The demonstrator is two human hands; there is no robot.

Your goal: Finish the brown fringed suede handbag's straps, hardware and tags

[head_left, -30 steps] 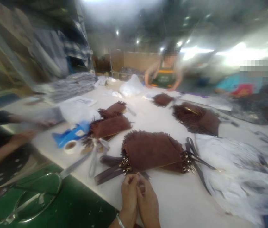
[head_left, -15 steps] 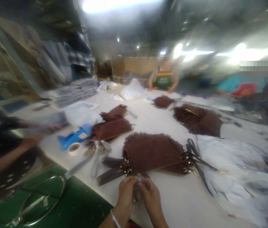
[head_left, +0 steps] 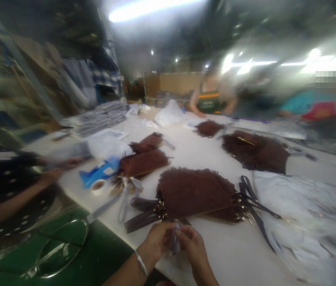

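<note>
At the near edge of a brown fringed suede bag (head_left: pixel 200 194), my left hand (head_left: pixel 157 240) and my right hand (head_left: pixel 193 240) are closed in a pinch from either side. Between their fingertips is a small zipper pull (head_left: pixel 174 242), dark and partly covered by something pale and shiny like clear plastic. Blur hides its detail. The bag lies flat on another like it, its fringe pointing away from me. Gold-coloured clips (head_left: pixel 161 210) and dark straps (head_left: pixel 142 220) stick out on its left. On its right lie more clips and a thin black strap (head_left: pixel 257 226).
More brown fringed bags (head_left: pixel 146 161) lie on the white table (head_left: pixel 191 149). To the left are a tape roll (head_left: pixel 98 186), a blue packet (head_left: pixel 100 171) and a co-worker's arm (head_left: pixel 27 194). White wrapping (head_left: pixel 301 206) covers the right side. A round metal-rimmed stool (head_left: pixel 63 248) stands below left.
The view has shifted slightly, so the scene sits a little further right. Both my hands stay pinched at the zipper pull by the bag's edge. The far co-worker's arms have moved apart.
</note>
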